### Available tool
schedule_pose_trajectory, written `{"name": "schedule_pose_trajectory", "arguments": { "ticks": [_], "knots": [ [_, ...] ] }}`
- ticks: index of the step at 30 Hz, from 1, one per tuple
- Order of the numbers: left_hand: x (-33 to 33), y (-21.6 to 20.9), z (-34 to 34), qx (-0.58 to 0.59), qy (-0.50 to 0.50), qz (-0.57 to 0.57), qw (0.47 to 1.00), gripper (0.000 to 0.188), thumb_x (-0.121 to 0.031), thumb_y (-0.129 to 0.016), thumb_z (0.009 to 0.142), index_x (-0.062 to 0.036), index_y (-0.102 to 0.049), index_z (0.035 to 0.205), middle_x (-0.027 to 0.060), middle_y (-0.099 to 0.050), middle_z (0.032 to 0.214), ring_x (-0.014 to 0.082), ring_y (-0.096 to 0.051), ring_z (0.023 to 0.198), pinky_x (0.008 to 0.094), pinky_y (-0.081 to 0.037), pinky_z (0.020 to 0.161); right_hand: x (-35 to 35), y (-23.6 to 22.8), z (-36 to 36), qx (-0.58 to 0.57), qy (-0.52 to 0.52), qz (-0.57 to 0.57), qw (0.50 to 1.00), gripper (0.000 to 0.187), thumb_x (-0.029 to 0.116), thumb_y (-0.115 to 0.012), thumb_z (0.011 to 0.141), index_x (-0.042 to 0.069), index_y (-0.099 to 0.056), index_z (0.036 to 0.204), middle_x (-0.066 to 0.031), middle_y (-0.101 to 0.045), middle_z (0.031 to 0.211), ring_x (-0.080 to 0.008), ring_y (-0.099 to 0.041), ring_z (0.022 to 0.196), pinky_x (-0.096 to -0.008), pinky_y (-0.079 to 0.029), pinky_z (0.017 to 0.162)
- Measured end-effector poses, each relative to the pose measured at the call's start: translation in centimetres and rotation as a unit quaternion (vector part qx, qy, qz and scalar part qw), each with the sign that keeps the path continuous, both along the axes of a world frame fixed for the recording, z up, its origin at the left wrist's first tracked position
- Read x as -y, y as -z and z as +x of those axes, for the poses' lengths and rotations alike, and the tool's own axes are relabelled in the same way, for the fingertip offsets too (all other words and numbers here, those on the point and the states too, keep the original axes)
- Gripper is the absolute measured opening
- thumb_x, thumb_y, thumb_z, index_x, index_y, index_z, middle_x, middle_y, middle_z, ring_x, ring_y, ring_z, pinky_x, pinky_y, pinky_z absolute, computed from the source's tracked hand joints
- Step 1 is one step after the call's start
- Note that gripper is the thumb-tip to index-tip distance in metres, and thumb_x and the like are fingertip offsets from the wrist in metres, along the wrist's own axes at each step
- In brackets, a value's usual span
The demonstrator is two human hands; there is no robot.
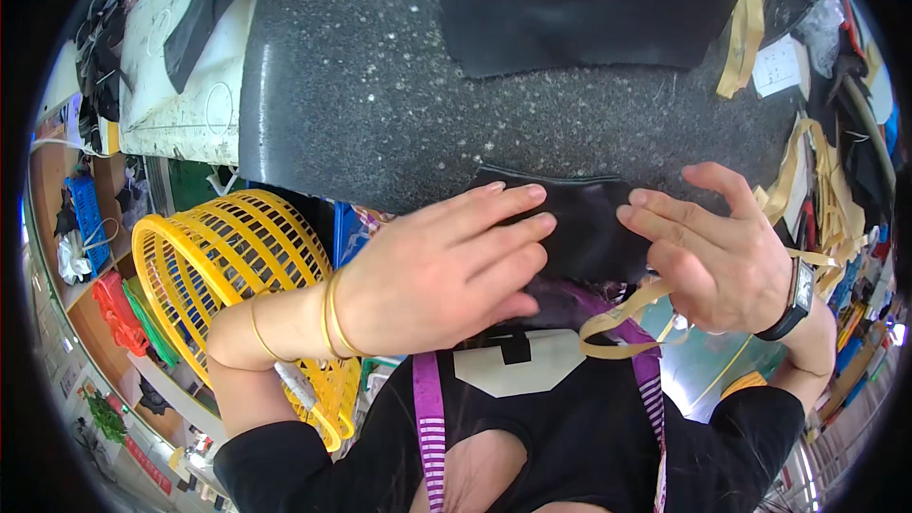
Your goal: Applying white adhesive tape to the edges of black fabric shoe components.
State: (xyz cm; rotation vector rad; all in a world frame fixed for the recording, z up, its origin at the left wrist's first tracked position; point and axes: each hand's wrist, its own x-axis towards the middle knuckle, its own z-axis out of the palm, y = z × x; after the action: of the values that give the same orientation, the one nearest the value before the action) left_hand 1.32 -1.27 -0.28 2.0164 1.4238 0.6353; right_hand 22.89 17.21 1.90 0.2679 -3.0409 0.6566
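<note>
At the table's near edge lies a black piece of leather-like sheet (594, 233) with a raised or folded top edge. My left hand (456, 271) rests at its left side, fingers stretched out and slightly apart. On the opposite side, my right hand (708, 252) has its fingers extended, with the fingertips at the piece's right edge. A tan strip (622, 323) loops below my right hand and shows again by the wrist; whether that hand touches it, I cannot tell. Farther back, a larger black sheet piece (589, 9) lies flat on the grey speckled tabletop (351, 85).
Left of the table stands a yellow plastic basket (190, 256). More tan strips (746, 24) and a white paper label (779, 66) lie at the right. A dark narrow offcut (209, 19) rests on the white surface (180, 104) at the far left.
</note>
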Motion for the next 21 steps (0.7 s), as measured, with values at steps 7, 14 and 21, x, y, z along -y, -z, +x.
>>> {"name": "schedule_pose_trajectory", "arguments": {
  "ticks": [7,14,21],
  "knots": [
    [-1.5,2.8,0.4,-0.054,-0.095,0.152,0.982,0.037,-0.007,-0.073,0.070,-0.0059,-0.064,0.106,0.0085,-0.063,0.105,0.0273,-0.062,0.091,0.0348,-0.054,0.075,-1.0,0.7,1.4,-0.105,0.133,-0.116,0.979,0.025,0.006,-0.064,0.070,0.002,-0.053,0.093,-0.0164,-0.065,0.097,-0.0310,-0.063,0.078,-0.0423,-0.049,0.073],
    [0.0,1.8,1.6,-0.020,-0.039,0.106,0.993,0.038,-0.017,-0.076,0.068,-0.0017,-0.062,0.099,0.0120,-0.059,0.112,0.0307,-0.060,0.094,0.0379,-0.053,0.079,2.0,1.0,-0.3,-0.056,0.010,-0.122,0.991,0.029,0.014,-0.066,0.069,0.002,-0.054,0.092,-0.0197,-0.062,0.113,-0.0335,-0.062,0.100,-0.0396,-0.053,0.077],
    [-1.1,1.0,1.2,0.049,-0.125,0.035,0.990,0.024,-0.001,-0.072,0.073,-0.0042,-0.061,0.094,0.0094,-0.066,0.103,0.0281,-0.065,0.090,0.0351,-0.054,0.076,2.8,2.2,-1.1,-0.061,0.073,-0.119,0.988,0.026,0.007,-0.067,0.073,0.004,-0.053,0.095,-0.0151,-0.064,0.109,-0.0306,-0.062,0.099,-0.0372,-0.052,0.075]
  ]
}}
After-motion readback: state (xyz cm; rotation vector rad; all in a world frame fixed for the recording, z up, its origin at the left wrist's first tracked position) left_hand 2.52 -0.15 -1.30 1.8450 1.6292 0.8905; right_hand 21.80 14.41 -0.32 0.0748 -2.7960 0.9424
